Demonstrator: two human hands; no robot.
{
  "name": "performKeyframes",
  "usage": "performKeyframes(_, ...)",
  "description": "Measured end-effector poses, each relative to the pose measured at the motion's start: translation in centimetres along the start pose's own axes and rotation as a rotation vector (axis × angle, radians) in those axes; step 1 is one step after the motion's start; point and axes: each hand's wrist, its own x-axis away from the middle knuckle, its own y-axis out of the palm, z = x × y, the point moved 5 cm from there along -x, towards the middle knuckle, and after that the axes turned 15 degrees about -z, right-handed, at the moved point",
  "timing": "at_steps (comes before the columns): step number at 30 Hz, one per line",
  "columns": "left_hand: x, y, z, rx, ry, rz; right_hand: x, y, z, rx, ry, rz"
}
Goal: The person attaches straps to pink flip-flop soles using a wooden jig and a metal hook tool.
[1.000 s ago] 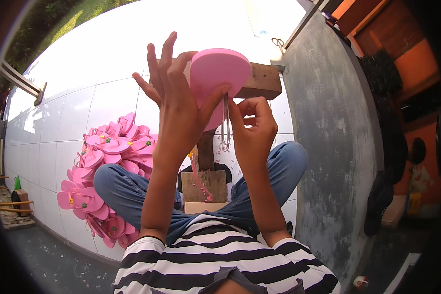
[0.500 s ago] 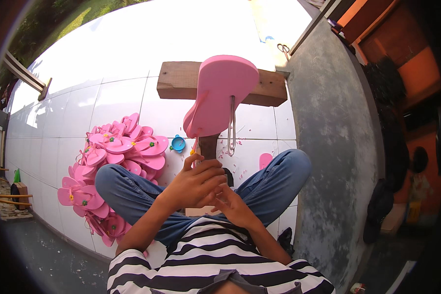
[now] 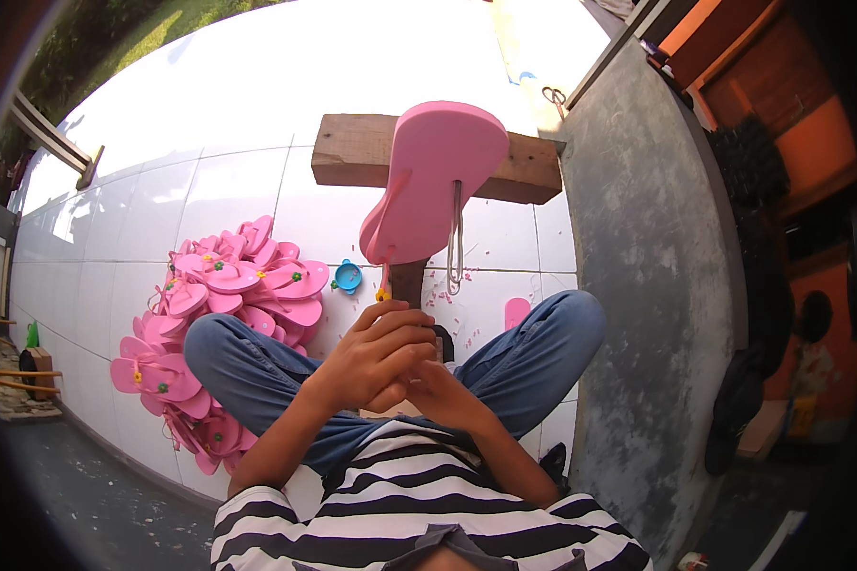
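Note:
A pink flip-flop sole (image 3: 443, 181) rests on a wooden stand (image 3: 352, 147), with a bent metal wire tool (image 3: 455, 243) hanging from its right side. From the sole's near end a thin pink strap (image 3: 386, 274) with a yellow flower (image 3: 383, 294) runs down to my left hand (image 3: 376, 354). The left fingers are curled, and the strap passes out of sight at them. My right hand (image 3: 443, 392) is tucked against the left palm, its fingers bent and partly hidden. What lies between the two hands cannot be seen.
To the left lies a heap of pink flip-flops (image 3: 224, 285) with small flowers. A blue bowl (image 3: 348, 277) stands beside it. Pink scraps and a small pink piece (image 3: 516, 312) lie on white tiles. Scissors (image 3: 554, 96) lie near the grey ledge (image 3: 647, 247) at right.
My left fingers have curled further, the raised index finger lowering below the yellow flower. My right hand has drawn in closer beneath the left.

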Motion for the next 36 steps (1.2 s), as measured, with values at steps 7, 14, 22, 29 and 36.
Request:
performKeyframes(7,1.0,0.7,0.2,-0.455,-0.052,0.087,6.0,-5.3,-2.9,-0.102,0.111,0.481)
performKeyframes(14,-2.3,2.2,1.4,-0.318,-0.253,0.453,1.7,-3.3,-8.8,0.067,-0.471,0.886)
performKeyframes(22,-1.5,-1.3,1.2,-0.167,-0.181,0.741,-0.5,-5.9,-12.0,-0.056,-0.628,0.516)
performKeyframes(29,-5.2,-10.9,-2.8,-0.457,-0.322,0.710,-1.7,-7.0,-13.3,-0.058,-0.568,0.206)
performKeyframes(36,-8.9,-13.1,-3.8,-0.193,-0.444,0.287,-1.2,-7.1,-13.6,0.030,-0.499,0.175)
